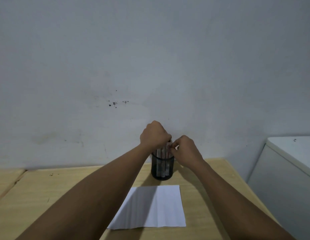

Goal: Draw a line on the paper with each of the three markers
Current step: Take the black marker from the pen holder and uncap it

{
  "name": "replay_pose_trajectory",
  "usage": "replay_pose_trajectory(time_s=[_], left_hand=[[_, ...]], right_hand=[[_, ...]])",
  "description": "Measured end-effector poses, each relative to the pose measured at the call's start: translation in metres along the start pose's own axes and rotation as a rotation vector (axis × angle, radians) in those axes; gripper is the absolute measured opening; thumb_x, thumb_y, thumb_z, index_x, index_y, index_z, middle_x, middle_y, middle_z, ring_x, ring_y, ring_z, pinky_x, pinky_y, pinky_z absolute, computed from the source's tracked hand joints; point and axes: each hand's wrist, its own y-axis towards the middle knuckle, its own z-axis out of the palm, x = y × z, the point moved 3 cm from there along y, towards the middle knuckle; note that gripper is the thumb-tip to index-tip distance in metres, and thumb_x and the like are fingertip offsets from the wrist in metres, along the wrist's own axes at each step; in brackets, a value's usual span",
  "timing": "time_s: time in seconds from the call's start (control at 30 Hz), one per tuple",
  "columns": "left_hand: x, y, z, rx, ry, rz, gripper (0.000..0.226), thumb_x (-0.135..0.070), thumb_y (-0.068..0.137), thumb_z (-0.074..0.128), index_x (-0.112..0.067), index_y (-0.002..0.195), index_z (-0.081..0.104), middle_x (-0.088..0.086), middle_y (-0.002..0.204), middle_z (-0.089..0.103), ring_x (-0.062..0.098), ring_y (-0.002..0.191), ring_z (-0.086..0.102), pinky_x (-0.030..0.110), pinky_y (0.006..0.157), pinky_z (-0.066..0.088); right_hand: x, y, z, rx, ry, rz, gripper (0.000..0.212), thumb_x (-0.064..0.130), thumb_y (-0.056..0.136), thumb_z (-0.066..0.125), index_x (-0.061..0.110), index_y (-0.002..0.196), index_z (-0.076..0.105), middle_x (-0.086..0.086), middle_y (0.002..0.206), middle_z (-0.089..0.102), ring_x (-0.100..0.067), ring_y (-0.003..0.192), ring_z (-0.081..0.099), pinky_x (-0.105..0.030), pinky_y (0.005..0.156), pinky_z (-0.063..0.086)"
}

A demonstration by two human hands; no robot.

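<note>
A black mesh pen holder point(162, 168) stands on the wooden table, near the wall. Markers point(163, 151) stand upright in it, their tops hidden by my hands. My left hand point(154, 135) is closed in a fist over the marker tops. My right hand point(186, 150) pinches the top of one marker from the right side. A white sheet of paper point(150, 207) lies flat on the table in front of the holder, unmarked, with my left forearm's shadow across its left part.
The wooden table point(64, 187) has a seam at the far left. A white cabinet point(289, 170) stands to the right of the table. A grey wall rises directly behind the holder.
</note>
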Motion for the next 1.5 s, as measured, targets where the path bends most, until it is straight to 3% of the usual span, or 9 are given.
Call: replay_pose_trajectory(time_s=[0.27,0.4,0.5,0.67,0.9,1.0,1.1,1.37,1.5], left_hand=[[-0.006,-0.007,0.003,-0.028,0.106,-0.048,0.029,-0.035,0.071,0.073,-0.011,0.071,0.057,0.007,0.076,0.067,0.027,0.07,0.067,0.027,0.055,0.046],[-0.008,-0.005,0.001,-0.021,0.051,-0.068,0.032,-0.029,0.066,0.074,-0.013,0.061,0.046,0.001,0.06,0.055,0.021,0.055,0.057,0.023,0.048,0.038],[-0.011,-0.007,-0.01,0.003,-0.032,-0.083,0.031,-0.034,0.058,0.075,-0.009,0.062,0.057,-0.001,0.056,0.061,0.017,0.052,0.059,0.024,0.047,0.043],[-0.022,-0.018,-0.057,-0.055,-0.237,-0.002,0.027,-0.029,0.058,0.068,-0.01,0.046,0.052,0.007,0.049,0.058,0.02,0.043,0.046,0.03,0.05,0.041],[-0.027,-0.057,-0.139,-0.149,-0.329,0.131,0.008,-0.029,0.08,0.072,-0.025,0.081,0.079,-0.008,0.095,0.077,0.011,0.091,0.069,0.043,0.086,0.057],[-0.02,-0.073,-0.165,-0.194,-0.309,0.131,0.004,-0.033,0.078,0.077,-0.03,0.077,0.077,-0.01,0.093,0.077,0.011,0.094,0.069,0.046,0.091,0.054],[-0.012,-0.092,-0.186,-0.218,-0.291,0.127,0.004,-0.033,0.075,0.079,-0.032,0.073,0.076,-0.012,0.088,0.077,0.01,0.092,0.07,0.048,0.09,0.054],[0.012,-0.119,-0.205,-0.287,-0.256,0.077,0.018,-0.027,0.078,0.076,-0.034,0.063,0.068,-0.014,0.076,0.075,0.009,0.09,0.07,0.048,0.095,0.05],[0.024,-0.116,-0.202,-0.283,-0.269,0.05,0.019,-0.022,0.08,0.075,-0.033,0.065,0.068,-0.014,0.078,0.075,0.01,0.094,0.069,0.046,0.097,0.049]], right_hand=[[0.007,-0.007,-0.004,0.016,-0.013,0.024,0.021,0.019,0.089,0.06,0.009,0.093,0.078,-0.012,0.094,0.071,-0.03,0.074,0.068,-0.042,0.065,0.058],[0.005,-0.008,-0.007,-0.012,0.034,0.023,0.018,0.019,0.088,0.064,0.007,0.094,0.076,-0.009,0.099,0.071,-0.028,0.081,0.069,-0.044,0.071,0.06],[0.011,-0.009,-0.016,-0.066,0.151,0.009,0.024,0.027,0.092,0.066,0.011,0.109,0.072,-0.001,0.1,0.067,-0.021,0.089,0.065,-0.039,0.08,0.057],[0.048,-0.017,-0.032,-0.033,0.239,-0.076,0.021,0.028,0.1,0.056,0.016,0.105,0.072,-0.004,0.095,0.075,-0.021,0.082,0.07,-0.037,0.07,0.056],[0.12,-0.044,-0.058,-0.098,0.366,-0.164,0.015,0.022,0.096,0.063,0.012,0.097,0.074,-0.008,0.083,0.076,-0.022,0.069,0.067,-0.04,0.072,0.058],[0.145,-0.058,-0.061,-0.088,0.434,-0.182,0.012,0.024,0.095,0.066,0.019,0.095,0.076,0.009,0.076,0.074,-0.001,0.07,0.068,-0.027,0.073,0.055],[0.164,-0.071,-0.055,-0.078,0.434,-0.199,0.012,0.03,0.09,0.071,0.031,0.078,0.07,0.006,0.08,0.077,-0.016,0.083,0.072,-0.04,0.086,0.056],[0.194,-0.091,-0.037,-0.047,0.459,-0.206,0.005,0.021,0.084,0.077,0.016,0.081,0.076,0.0,0.078,0.077,-0.018,0.079,0.072,-0.035,0.074,0.057],[0.197,-0.089,-0.028,-0.052,0.421,-0.215,0.014,0.017,0.083,0.079,0.012,0.071,0.072,0.005,0.056,0.062,-0.003,0.048,0.055,-0.014,0.047,0.039]])
